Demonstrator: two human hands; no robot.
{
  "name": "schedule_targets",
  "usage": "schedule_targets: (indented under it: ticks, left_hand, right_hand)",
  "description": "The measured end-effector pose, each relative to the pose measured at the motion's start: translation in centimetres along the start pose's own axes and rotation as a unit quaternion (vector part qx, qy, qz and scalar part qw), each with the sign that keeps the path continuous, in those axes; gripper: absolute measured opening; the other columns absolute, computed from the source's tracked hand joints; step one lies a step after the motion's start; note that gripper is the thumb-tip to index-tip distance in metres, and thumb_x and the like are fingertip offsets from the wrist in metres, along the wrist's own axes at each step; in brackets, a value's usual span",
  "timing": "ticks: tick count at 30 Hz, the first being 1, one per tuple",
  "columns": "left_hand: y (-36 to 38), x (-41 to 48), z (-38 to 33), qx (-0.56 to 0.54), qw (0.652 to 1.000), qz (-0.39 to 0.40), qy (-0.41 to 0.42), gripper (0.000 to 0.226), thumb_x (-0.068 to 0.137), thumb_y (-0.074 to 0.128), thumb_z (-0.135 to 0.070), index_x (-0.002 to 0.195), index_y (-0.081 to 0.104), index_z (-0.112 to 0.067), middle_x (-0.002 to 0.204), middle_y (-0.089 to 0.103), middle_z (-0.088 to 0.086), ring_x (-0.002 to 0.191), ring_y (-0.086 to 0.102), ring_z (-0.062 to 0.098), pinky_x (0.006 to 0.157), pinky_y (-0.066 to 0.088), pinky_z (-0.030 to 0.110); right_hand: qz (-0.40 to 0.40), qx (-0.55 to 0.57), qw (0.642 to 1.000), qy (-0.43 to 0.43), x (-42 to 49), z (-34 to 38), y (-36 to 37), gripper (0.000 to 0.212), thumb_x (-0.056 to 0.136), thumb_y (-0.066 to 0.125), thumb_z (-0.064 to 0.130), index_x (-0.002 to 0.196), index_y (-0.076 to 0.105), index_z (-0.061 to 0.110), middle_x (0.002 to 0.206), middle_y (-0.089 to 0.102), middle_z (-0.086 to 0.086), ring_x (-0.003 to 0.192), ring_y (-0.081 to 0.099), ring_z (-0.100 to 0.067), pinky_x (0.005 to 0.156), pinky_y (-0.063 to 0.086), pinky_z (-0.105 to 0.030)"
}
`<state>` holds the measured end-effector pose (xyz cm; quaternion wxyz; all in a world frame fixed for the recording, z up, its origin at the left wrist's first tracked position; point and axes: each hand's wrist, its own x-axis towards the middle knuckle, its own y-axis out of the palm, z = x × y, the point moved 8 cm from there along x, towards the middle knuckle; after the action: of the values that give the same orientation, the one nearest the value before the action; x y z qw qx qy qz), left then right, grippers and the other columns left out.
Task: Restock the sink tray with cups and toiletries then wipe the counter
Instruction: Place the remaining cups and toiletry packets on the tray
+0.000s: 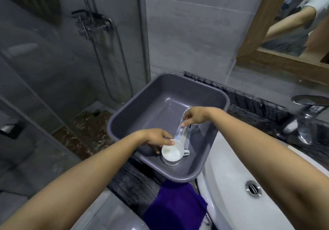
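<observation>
A grey plastic tray (pixel 135 108) sits on the dark counter to the left of the sink. Inside it, near the front wall, stands a white cup (pixel 173 154) with its handle to the right. My left hand (pixel 156 139) grips the cup's rim at its left side. A clear-wrapped toiletry packet (pixel 182 134) lies lengthwise in the tray behind the cup. My right hand (pixel 195 116) pinches the packet near its far end.
A purple cloth (pixel 175 206) hangs over the counter's front edge below the tray. The white sink basin (pixel 231 185) lies to the right, with a chrome tap (pixel 306 119) behind it. A glass shower screen stands on the left, a wood-framed mirror at upper right.
</observation>
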<state>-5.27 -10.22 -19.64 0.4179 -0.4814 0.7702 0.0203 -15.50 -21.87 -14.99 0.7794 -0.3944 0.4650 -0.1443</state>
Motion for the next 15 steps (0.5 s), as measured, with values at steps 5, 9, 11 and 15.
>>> schedule_targets:
  ticks: [5, 9, 11, 15]
  left_hand:
    - [0.5, 0.9, 0.4, 0.003, 0.999, -0.029, -0.015, 0.035, 0.092, 0.049, -0.01, 0.126, 0.056, -0.012, 0.105, 0.06, 0.01, 0.083, 0.059, 0.025, 0.064, 0.058, 0.03]
    - [0.3, 1.5, 1.0, 0.013, 0.998, -0.049, -0.023, 0.038, 0.09, 0.042, 0.0, 0.122, 0.06, -0.01, 0.097, 0.059, 0.007, 0.07, 0.061, 0.023, 0.072, 0.059, 0.037]
    - [-0.1, 1.6, 1.1, 0.025, 0.998, -0.058, -0.021, 0.039, 0.088, 0.042, 0.002, 0.118, 0.063, -0.011, 0.091, 0.061, 0.005, 0.063, 0.063, 0.022, 0.065, 0.059, 0.029]
    - [-1.0, 1.9, 1.1, 0.089, 0.993, -0.082, -0.017, 0.042, 0.081, 0.044, 0.002, 0.109, 0.068, -0.016, 0.087, 0.064, 0.0, 0.089, 0.069, 0.03, 0.07, 0.055, 0.029]
  right_hand:
    - [-0.02, 0.024, 1.0, -0.007, 2.2, -1.0, -0.5, 0.073, 0.081, 0.061, 0.057, 0.139, 0.045, 0.015, 0.144, 0.047, -0.006, 0.131, 0.045, -0.025, 0.112, 0.035, -0.037]
    - [-0.051, 0.01, 0.998, 0.026, 4.0, -2.3, -1.5, 0.084, 0.078, 0.06, 0.062, 0.147, 0.031, 0.022, 0.155, 0.026, -0.011, 0.143, 0.023, -0.033, 0.116, 0.025, -0.046]
    - [-0.047, 0.008, 0.998, 0.044, 4.8, -2.9, -1.4, 0.091, 0.077, 0.06, 0.064, 0.15, 0.022, 0.025, 0.158, 0.015, -0.009, 0.146, 0.012, -0.035, 0.117, 0.021, -0.05]
    - [-0.055, 0.003, 0.996, 0.068, 5.9, -3.9, -1.3, 0.098, 0.077, 0.061, 0.062, 0.152, 0.014, 0.019, 0.157, 0.012, -0.01, 0.145, 0.013, -0.035, 0.116, 0.024, -0.049]
